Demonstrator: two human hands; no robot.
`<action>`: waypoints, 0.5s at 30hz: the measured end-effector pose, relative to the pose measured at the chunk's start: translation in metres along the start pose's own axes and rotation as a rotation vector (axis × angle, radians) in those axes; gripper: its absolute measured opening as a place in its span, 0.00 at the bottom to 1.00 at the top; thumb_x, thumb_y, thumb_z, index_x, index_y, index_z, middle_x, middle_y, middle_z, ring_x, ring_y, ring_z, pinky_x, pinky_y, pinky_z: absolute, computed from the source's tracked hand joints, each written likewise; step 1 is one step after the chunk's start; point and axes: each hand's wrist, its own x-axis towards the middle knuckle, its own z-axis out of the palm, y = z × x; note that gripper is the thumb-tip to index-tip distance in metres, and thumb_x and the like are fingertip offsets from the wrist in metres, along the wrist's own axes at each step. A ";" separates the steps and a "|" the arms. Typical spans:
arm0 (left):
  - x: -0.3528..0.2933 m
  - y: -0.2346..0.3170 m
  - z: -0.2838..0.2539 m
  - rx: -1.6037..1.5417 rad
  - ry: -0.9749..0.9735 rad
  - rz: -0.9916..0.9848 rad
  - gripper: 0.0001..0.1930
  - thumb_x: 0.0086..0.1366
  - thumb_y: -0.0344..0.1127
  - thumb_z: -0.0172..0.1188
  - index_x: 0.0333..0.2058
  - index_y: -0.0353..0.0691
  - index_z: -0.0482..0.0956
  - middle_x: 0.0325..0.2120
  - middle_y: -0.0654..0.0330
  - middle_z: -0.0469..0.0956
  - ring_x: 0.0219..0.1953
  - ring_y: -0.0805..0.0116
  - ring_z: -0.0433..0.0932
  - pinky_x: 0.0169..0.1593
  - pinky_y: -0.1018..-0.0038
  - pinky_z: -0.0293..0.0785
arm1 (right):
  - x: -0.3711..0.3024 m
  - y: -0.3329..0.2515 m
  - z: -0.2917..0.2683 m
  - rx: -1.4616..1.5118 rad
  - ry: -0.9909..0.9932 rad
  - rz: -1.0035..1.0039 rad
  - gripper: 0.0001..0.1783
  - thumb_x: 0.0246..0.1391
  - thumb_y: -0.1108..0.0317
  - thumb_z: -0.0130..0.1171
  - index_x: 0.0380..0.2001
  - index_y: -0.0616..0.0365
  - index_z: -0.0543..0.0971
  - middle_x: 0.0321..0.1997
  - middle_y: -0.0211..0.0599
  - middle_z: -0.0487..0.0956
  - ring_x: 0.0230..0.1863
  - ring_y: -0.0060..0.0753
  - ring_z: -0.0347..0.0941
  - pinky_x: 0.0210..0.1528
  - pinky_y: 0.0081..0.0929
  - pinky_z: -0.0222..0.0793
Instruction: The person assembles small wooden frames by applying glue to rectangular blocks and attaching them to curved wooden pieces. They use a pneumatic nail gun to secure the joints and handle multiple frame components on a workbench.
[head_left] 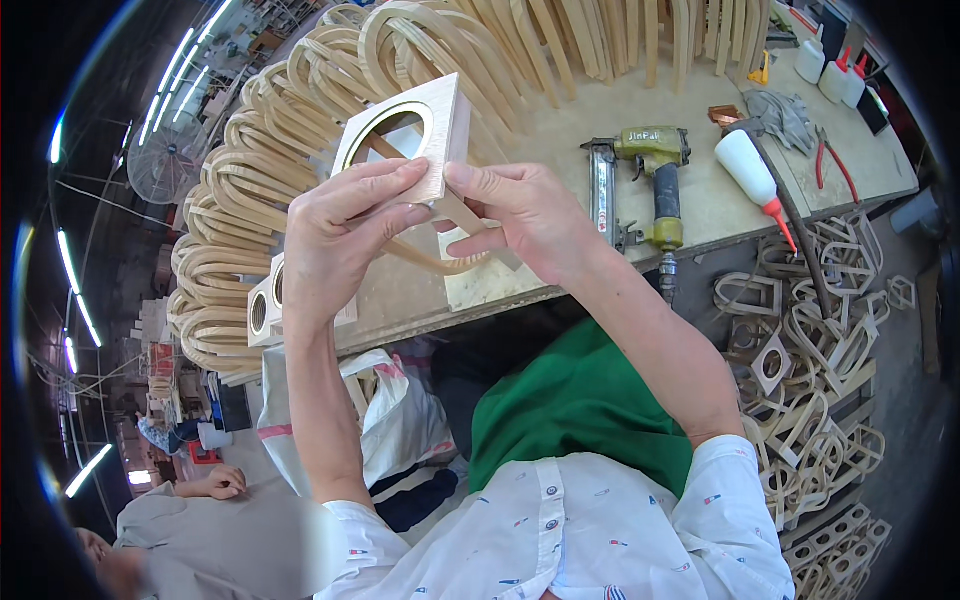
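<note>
Above the near part of the workbench [540,255], a pale wooden box [441,104] with a large round hole in one face is held in both my hands. My left hand [345,215] grips its lower edge between thumb and fingers. My right hand [525,215] pinches the corner beside it, thumb on the side face. Below the box shows a curved wooden strip [440,264]; whether it touches my hands I cannot tell. To the right of my right hand, a green and black air nail gun [655,185] lies on the bench.
Bent wooden frames [225,245] line the bench's left and back. Another wooden box [262,312] sits front left. A red-tipped white bottle [745,168], pliers [835,165] and a grey glove [783,118] lie right. Wooden frames [810,400] pile beyond; a person [215,530] is lower left.
</note>
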 end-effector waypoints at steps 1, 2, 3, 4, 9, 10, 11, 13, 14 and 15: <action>0.000 0.000 0.000 0.007 -0.001 0.003 0.17 0.54 0.21 0.63 0.44 0.32 0.80 0.44 0.54 0.79 0.43 0.71 0.77 0.45 0.78 0.74 | 0.000 0.001 0.000 0.001 0.001 0.002 0.26 0.56 0.52 0.59 0.42 0.69 0.78 0.39 0.42 0.79 0.39 0.31 0.77 0.37 0.30 0.79; 0.000 0.000 -0.001 0.015 -0.002 0.008 0.17 0.54 0.21 0.64 0.44 0.32 0.80 0.44 0.54 0.79 0.43 0.71 0.77 0.45 0.78 0.75 | 0.001 0.001 0.000 0.002 0.001 0.002 0.26 0.56 0.52 0.60 0.42 0.69 0.78 0.39 0.42 0.79 0.39 0.31 0.77 0.37 0.30 0.79; 0.000 0.000 -0.001 0.008 -0.003 0.008 0.17 0.54 0.21 0.64 0.44 0.32 0.80 0.44 0.54 0.79 0.43 0.71 0.77 0.45 0.78 0.75 | 0.001 0.002 0.000 0.007 0.004 0.000 0.26 0.56 0.52 0.60 0.42 0.69 0.78 0.38 0.41 0.79 0.38 0.31 0.77 0.37 0.30 0.79; 0.000 0.001 -0.001 0.001 -0.004 0.007 0.17 0.54 0.21 0.64 0.45 0.32 0.80 0.44 0.54 0.79 0.44 0.71 0.77 0.45 0.78 0.75 | 0.002 0.003 -0.001 0.011 0.007 -0.002 0.26 0.56 0.52 0.60 0.42 0.69 0.78 0.37 0.41 0.79 0.38 0.31 0.77 0.37 0.30 0.79; -0.002 -0.003 -0.001 -0.020 -0.006 0.002 0.18 0.53 0.20 0.63 0.45 0.33 0.80 0.45 0.54 0.78 0.44 0.71 0.77 0.46 0.78 0.75 | 0.001 0.003 0.001 0.018 0.026 0.000 0.25 0.56 0.53 0.60 0.42 0.68 0.79 0.35 0.38 0.78 0.36 0.30 0.77 0.37 0.30 0.80; -0.002 -0.003 -0.001 -0.022 -0.007 -0.001 0.18 0.53 0.20 0.63 0.46 0.34 0.80 0.45 0.54 0.78 0.44 0.71 0.77 0.46 0.78 0.75 | 0.001 0.004 0.000 0.014 0.028 0.004 0.24 0.56 0.53 0.60 0.42 0.68 0.79 0.35 0.38 0.78 0.36 0.30 0.77 0.37 0.30 0.80; -0.002 -0.002 -0.001 -0.023 -0.008 -0.002 0.18 0.53 0.20 0.63 0.46 0.34 0.80 0.45 0.55 0.78 0.44 0.71 0.77 0.46 0.78 0.75 | 0.001 0.004 -0.001 0.010 0.029 0.007 0.24 0.56 0.53 0.60 0.41 0.67 0.79 0.35 0.37 0.78 0.36 0.30 0.76 0.36 0.30 0.80; -0.003 -0.003 -0.002 -0.023 -0.013 -0.006 0.18 0.53 0.20 0.63 0.46 0.34 0.80 0.45 0.55 0.78 0.45 0.72 0.77 0.47 0.78 0.75 | 0.001 0.005 0.000 0.005 0.032 0.005 0.24 0.56 0.53 0.60 0.41 0.67 0.79 0.35 0.37 0.78 0.36 0.29 0.76 0.37 0.30 0.80; -0.003 -0.003 -0.003 -0.022 -0.017 -0.007 0.19 0.53 0.20 0.64 0.46 0.34 0.80 0.45 0.55 0.78 0.45 0.72 0.77 0.47 0.79 0.75 | 0.001 0.005 0.000 0.003 0.034 0.002 0.23 0.56 0.53 0.60 0.41 0.67 0.79 0.35 0.38 0.78 0.36 0.29 0.76 0.37 0.30 0.80; -0.004 -0.004 -0.003 -0.030 -0.011 -0.011 0.18 0.53 0.20 0.64 0.46 0.34 0.80 0.45 0.55 0.78 0.45 0.72 0.77 0.47 0.78 0.75 | 0.001 0.005 0.001 0.005 0.032 0.000 0.24 0.56 0.53 0.60 0.40 0.67 0.79 0.35 0.38 0.78 0.36 0.29 0.77 0.37 0.30 0.80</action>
